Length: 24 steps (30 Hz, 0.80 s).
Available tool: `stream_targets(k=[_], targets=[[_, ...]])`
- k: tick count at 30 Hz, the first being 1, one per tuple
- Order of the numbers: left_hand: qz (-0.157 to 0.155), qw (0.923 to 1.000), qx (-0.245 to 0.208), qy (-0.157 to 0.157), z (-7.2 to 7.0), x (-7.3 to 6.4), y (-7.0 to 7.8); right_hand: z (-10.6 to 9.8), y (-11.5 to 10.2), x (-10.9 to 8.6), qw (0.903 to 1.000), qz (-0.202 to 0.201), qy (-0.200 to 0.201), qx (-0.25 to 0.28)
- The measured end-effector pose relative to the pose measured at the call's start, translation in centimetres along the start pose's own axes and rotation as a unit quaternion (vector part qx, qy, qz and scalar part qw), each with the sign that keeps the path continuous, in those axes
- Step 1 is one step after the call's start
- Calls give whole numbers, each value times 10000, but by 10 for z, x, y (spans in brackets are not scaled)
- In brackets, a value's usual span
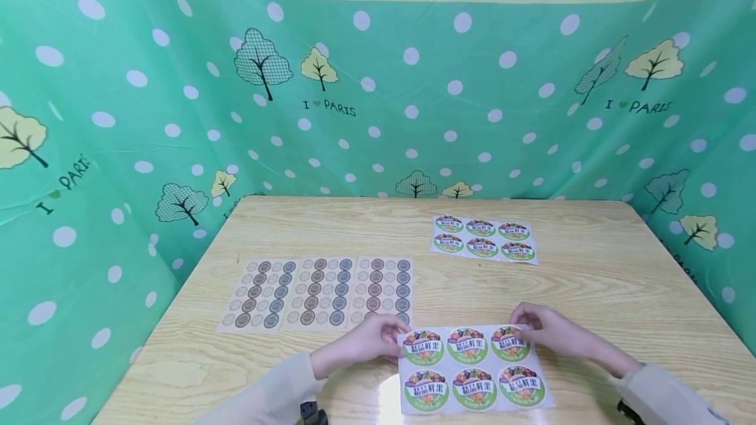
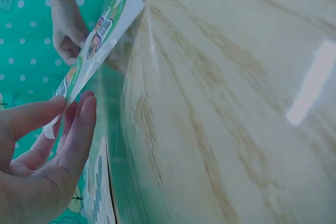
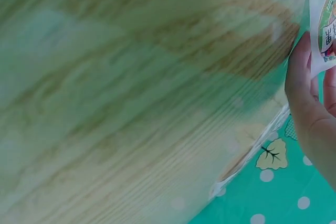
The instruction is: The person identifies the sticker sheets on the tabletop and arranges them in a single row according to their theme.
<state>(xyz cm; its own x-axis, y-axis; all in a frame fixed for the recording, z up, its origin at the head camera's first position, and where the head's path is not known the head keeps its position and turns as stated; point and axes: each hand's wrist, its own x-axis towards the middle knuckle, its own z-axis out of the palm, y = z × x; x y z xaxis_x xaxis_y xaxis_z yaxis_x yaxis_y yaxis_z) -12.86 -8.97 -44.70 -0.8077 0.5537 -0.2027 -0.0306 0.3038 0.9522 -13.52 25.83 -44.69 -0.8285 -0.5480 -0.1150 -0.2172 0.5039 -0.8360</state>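
at the near edge of the wooden table (image 1: 590, 281), a sheet of six round fruit stickers (image 1: 474, 368) lies between both hands. left hand (image 1: 369, 341) pinches the sheet's far left corner, thumb and fingertips closed on the edge; the left wrist view shows the fingers (image 2: 79, 124) straight against the paper with the thumb on the other face, and the sheet raised off the wood on that side. right hand (image 1: 546, 330) grasps the far right corner, fingers curled over the edge; the right wrist view shows only the thumb (image 3: 299, 77) beside the sheet edge. second six-sticker sheet (image 1: 484, 239) lies flat toward the far right, well apart. three tan sheets of small round labels (image 1: 319, 292) lie side by side at left centre, just beyond the left hand. green polka-dot cloth (image 1: 413, 84) with tree print surrounds the table.
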Motion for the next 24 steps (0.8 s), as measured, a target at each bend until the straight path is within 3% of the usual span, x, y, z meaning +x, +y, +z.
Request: stream_targets(k=[5,14,24], targets=[[-264,9971,-691,156,3,3,0,-3,0,-1,9998,98,156,96],[-319,9946,-924,347,3,10,5,-12,-1,0,9968,709,357,112],[-276,9918,-1061,660,3,23,10,-23,-3,2,9937,908,653,63]])
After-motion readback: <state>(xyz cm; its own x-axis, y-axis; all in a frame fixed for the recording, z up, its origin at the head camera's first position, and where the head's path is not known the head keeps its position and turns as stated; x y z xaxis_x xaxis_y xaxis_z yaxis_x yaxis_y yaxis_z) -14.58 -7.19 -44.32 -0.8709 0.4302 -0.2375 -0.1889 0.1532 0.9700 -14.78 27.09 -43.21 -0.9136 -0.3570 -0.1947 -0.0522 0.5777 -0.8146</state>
